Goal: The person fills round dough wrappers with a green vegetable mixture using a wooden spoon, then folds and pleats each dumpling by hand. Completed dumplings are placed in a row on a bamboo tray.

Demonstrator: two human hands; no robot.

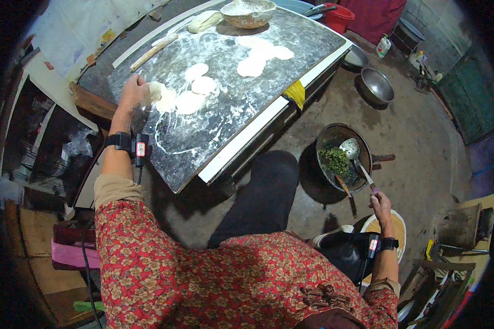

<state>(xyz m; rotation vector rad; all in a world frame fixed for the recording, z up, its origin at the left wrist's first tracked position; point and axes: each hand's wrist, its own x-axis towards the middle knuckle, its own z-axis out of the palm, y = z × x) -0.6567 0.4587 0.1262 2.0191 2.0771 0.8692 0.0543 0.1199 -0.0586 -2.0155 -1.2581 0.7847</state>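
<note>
My left hand [132, 91] is over the left edge of the floured tabletop [230, 111], its fingers pinching a thin dough round [153, 91]. Just beside it lie several flat dough rounds [189, 102]. My right hand [380, 204] grips the handle of a metal ladle [350, 147]. The ladle's bowl rests inside a dark pot [368, 144] on the floor, against chopped green filling [336, 160]. A second utensil with a wooden handle [343, 186] leans over the pot's near rim.
A rolling pin [154, 52], a dough log [205, 21] and a flour bowl [247, 18] lie along the table's far side, near more dough rounds [251, 66]. A yellow cloth [296, 94] hangs at the edge. Metal basins [377, 85] and a red bucket [339, 18] stand beyond.
</note>
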